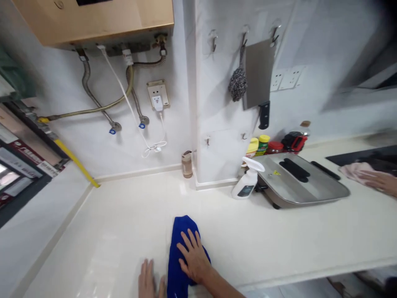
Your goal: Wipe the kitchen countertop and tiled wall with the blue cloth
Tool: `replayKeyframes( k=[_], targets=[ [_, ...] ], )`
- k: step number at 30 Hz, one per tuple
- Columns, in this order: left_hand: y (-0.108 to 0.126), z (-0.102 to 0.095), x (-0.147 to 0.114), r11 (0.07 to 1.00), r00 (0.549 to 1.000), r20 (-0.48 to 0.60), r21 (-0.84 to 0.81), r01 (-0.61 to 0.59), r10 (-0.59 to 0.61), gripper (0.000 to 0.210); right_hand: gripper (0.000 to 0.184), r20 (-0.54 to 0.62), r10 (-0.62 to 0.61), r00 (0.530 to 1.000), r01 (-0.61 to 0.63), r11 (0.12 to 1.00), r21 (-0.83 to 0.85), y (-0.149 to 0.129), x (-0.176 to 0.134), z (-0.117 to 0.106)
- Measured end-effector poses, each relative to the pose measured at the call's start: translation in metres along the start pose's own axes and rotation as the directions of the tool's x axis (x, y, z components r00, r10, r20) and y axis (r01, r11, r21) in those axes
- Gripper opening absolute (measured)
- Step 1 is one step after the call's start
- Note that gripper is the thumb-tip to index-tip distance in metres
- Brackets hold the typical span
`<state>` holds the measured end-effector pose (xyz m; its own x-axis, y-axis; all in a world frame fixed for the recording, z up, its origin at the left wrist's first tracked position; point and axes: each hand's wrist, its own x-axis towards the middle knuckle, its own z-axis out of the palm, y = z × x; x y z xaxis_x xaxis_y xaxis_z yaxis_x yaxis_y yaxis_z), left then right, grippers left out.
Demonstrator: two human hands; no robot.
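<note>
hands on blue cloth, white kitchen counter.
steel tray (322,192) at back right sits lid-like w/ black handles on top, contents can't tell; spray bottle (248,182) just beside its left edge, spice jars (263,144) behind by the wall. right hand (194,258) lies flat, fingers spread wide, pressing the blue cloth (180,248) on the counter (124,231) near front edge. left hand (149,283) flat & open on the counter, just beside the cloth's left edge. another person's hand (383,182) rests on a pink cloth (355,170) far right.
</note>
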<state>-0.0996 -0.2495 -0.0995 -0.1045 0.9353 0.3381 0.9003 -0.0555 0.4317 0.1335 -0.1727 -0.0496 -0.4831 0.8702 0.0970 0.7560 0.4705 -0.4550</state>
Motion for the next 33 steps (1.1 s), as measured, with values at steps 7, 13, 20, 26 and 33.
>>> replayKeyframes(
  k=[7,13,20,26,33],
  targets=[
    [-0.001,-0.001,0.102,0.988,0.990,0.076,0.103,0.112,-0.120,0.077,0.049,-0.348,0.326,0.879,-0.434,0.848,-0.303,0.112,-0.124,-0.024],
    [-0.002,0.010,0.151,0.947,0.959,0.098,0.214,0.241,-0.266,0.083,0.055,-0.513,0.505,0.694,-0.705,0.619,-0.346,0.208,-0.223,-0.055],
    [-0.014,0.029,0.133,0.921,0.973,0.000,0.323,0.217,-0.229,0.073,0.065,-0.640,0.613,0.463,-0.884,0.374,-0.281,0.248,-0.214,-0.071],
    [-0.005,0.025,0.130,0.881,0.972,0.010,0.424,0.209,-0.235,0.069,0.065,-0.577,0.489,0.654,-0.743,0.560,-0.367,0.186,-0.137,-0.027],
    [-0.003,0.022,0.129,0.880,0.976,-0.015,0.428,0.204,-0.219,0.070,0.071,-0.436,0.383,0.814,-0.540,0.776,-0.327,0.142,-0.019,-0.026]
  ],
)
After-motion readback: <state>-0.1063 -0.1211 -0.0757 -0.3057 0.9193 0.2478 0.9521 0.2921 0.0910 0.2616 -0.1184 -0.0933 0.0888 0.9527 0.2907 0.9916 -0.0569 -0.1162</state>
